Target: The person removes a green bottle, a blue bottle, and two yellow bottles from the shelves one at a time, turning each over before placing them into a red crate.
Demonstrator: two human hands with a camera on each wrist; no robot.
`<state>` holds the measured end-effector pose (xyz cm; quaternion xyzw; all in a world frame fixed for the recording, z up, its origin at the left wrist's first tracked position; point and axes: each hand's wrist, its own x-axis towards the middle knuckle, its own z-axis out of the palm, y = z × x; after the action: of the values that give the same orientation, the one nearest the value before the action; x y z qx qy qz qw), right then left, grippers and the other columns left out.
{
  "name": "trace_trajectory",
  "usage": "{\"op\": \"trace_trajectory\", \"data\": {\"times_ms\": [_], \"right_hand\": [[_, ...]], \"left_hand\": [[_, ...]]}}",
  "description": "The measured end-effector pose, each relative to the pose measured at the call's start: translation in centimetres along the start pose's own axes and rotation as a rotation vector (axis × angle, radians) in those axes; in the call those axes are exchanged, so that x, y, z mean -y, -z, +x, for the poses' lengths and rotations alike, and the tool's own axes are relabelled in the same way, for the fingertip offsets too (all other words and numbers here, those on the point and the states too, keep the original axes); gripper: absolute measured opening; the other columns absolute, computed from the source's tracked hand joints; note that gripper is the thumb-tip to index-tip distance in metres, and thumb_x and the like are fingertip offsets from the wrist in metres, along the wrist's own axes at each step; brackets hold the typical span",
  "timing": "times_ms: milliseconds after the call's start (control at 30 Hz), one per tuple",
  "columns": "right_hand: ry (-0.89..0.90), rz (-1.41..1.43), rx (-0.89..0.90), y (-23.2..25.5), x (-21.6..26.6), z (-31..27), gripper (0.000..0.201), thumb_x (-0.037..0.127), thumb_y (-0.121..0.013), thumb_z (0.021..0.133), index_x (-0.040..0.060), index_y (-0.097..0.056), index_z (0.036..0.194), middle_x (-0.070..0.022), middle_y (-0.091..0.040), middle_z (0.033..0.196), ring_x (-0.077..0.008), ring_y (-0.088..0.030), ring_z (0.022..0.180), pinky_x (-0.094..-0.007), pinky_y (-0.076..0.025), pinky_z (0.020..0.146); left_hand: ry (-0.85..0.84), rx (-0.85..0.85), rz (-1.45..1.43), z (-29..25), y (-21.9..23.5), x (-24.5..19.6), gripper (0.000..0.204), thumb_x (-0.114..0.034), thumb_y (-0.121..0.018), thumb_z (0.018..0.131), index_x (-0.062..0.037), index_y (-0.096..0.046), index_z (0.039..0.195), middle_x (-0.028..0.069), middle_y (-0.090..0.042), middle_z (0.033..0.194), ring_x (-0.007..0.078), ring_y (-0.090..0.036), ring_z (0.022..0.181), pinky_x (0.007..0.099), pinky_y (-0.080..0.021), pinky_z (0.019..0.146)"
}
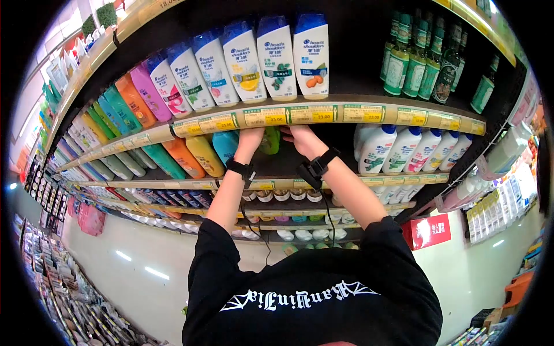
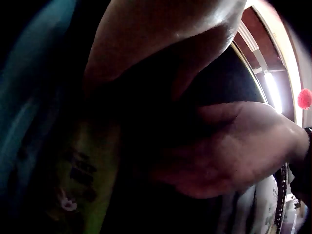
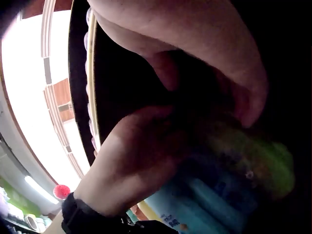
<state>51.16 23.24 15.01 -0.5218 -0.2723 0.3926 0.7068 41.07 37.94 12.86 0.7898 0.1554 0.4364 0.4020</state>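
Where the head view takes in the long shelving unit (image 1: 427, 179), we see both arms reaching into its middle; along the upper centre stands a row of Head & Shoulders shampoo bottles (image 1: 280, 63), above a strip of yellow-and-white price labels (image 1: 365, 113); below that strip, white bottles with blue caps (image 1: 378, 151) fill the space right of centre, while left of it we find a yellow bottle (image 1: 205, 157) and a blue bottle (image 1: 225, 149); between these groups, at the middle of the frame, are the left hand (image 1: 251, 138) and, to its right, the right hand (image 1: 304, 140), apart from each other and partly hidden under the shelf edge; between them shows a green bottle (image 1: 269, 142), dim at the lower left of the left wrist view and blurred at the right of the right wrist view; whether either hand has closed on it we cannot tell, as shadow swallows the fingertips.

We judge the step in hand to be handling that green bottle beside the blue one; the next move, we think, calls for a sure hold on its sides, kept low under the shelf edge and clear of the blue neighbour.
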Motion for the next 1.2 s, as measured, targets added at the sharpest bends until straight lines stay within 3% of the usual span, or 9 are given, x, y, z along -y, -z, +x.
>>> {"op": "trace_trajectory", "data": {"times_ms": [133, 167, 300, 533, 600, 733, 833, 1100, 1200], "right_hand": [[0.072, -0.063, 0.011, -0.8, -0.3, 1.6, 0.030, 0.032, -0.051, 0.102, 0.0130, -0.052, 0.125, -0.0059, -0.054, 0.129, -0.0226, -0.051, 0.118, -0.0451, -0.043, 0.095], [0.071, -0.118, -0.045, -1.2, -0.1, 1.6, 0.027, 0.030, -0.052, 0.102, 0.0126, -0.053, 0.123, -0.0056, -0.056, 0.126, -0.0210, -0.053, 0.115, -0.0422, -0.045, 0.090], [0.224, -0.343, -0.121, -1.9, -0.8, 3.2, 0.023, 0.025, -0.055, 0.100, 0.0100, -0.056, 0.117, -0.0063, -0.060, 0.118, -0.0221, -0.056, 0.108, -0.0375, -0.048, 0.084], [0.608, -1.005, -0.040, -1.7, -1.0, 3.8, 0.043, 0.033, -0.054, 0.097, 0.0049, -0.052, 0.129, -0.0142, -0.057, 0.130, -0.0320, -0.052, 0.120, -0.0430, -0.043, 0.098], [0.517, -0.939, -0.096, -2.3, -1.1, 2.4, 0.042, 0.033, -0.055, 0.094, 0.0038, -0.057, 0.124, -0.0173, -0.059, 0.127, -0.0337, -0.055, 0.119, -0.0445, -0.043, 0.098], [0.523, -1.067, -0.093, -2.4, 0.1, -1.0, 0.041, 0.035, -0.059, 0.094, 0.0028, -0.060, 0.120, -0.0183, -0.063, 0.120, -0.0351, -0.058, 0.114, -0.0421, -0.045, 0.094], [0.569, -0.958, -0.032, -2.9, 0.8, -5.2, 0.037, 0.031, -0.066, 0.089, 0.0032, -0.064, 0.114, -0.0179, -0.066, 0.112, -0.0357, -0.061, 0.107, -0.0410, -0.047, 0.091], [0.785, -1.027, 0.051, -3.3, -3.2, -8.5, 0.043, 0.017, -0.073, 0.083, 0.0067, -0.057, 0.122, -0.0134, -0.058, 0.126, -0.0354, -0.052, 0.105, -0.0442, -0.043, 0.089], [0.852, -1.023, -0.005, -4.0, -3.1, -10.2, 0.044, 0.012, -0.072, 0.083, 0.0040, -0.055, 0.122, -0.0153, -0.058, 0.128, -0.0365, -0.053, 0.102, -0.0429, -0.043, 0.088]], "left_hand": [[0.121, 0.175, 0.438, 0.9, 1.2, -1.0, 0.035, -0.024, -0.055, 0.096, -0.0043, -0.058, 0.124, 0.0160, -0.059, 0.129, 0.0330, -0.053, 0.122, 0.0419, -0.042, 0.100], [-0.025, 0.148, 0.471, 1.2, 1.3, -0.4, 0.033, -0.023, -0.056, 0.095, -0.0047, -0.058, 0.123, 0.0168, -0.060, 0.127, 0.0331, -0.054, 0.120, 0.0420, -0.042, 0.100], [-0.224, 0.022, 0.239, 1.5, 0.7, 1.7, 0.029, -0.020, -0.059, 0.093, -0.0046, -0.060, 0.118, 0.0168, -0.062, 0.120, 0.0332, -0.057, 0.113, 0.0421, -0.045, 0.095], [-0.115, 0.206, 0.286, -2.7, 1.4, -4.5, 0.044, -0.011, -0.065, 0.082, 0.0002, -0.055, 0.124, 0.0186, -0.061, 0.124, 0.0367, -0.054, 0.119, 0.0412, -0.043, 0.100], [-0.067, 0.352, 0.133, -3.0, 1.6, -2.7, 0.048, -0.010, -0.069, 0.079, 0.0009, -0.054, 0.123, 0.0210, -0.059, 0.125, 0.0395, -0.054, 0.118, 0.0415, -0.044, 0.098], [0.076, 0.204, -0.006, -5.1, 1.5, -2.3, 0.056, -0.018, -0.078, 0.077, 0.0005, -0.053, 0.124, 0.0224, -0.060, 0.123, 0.0367, -0.058, 0.115, 0.0411, -0.046, 0.095], [0.024, 0.281, 0.033, -6.2, 1.8, -1.9, 0.059, -0.022, -0.081, 0.075, 0.0006, -0.054, 0.122, 0.0217, -0.065, 0.112, 0.0380, -0.063, 0.104, 0.0402, -0.051, 0.086], [0.001, 0.208, -0.033, -9.9, 2.0, -2.3, 0.051, 0.005, -0.068, 0.075, 0.0030, -0.055, 0.125, 0.0220, -0.061, 0.122, 0.0401, -0.060, 0.109, 0.0436, -0.051, 0.091], [-0.023, 0.200, -0.050, -10.5, 2.1, -2.6, 0.049, 0.002, -0.070, 0.080, 0.0026, -0.055, 0.127, 0.0199, -0.060, 0.125, 0.0331, -0.062, 0.111, 0.0394, -0.052, 0.091]]}}
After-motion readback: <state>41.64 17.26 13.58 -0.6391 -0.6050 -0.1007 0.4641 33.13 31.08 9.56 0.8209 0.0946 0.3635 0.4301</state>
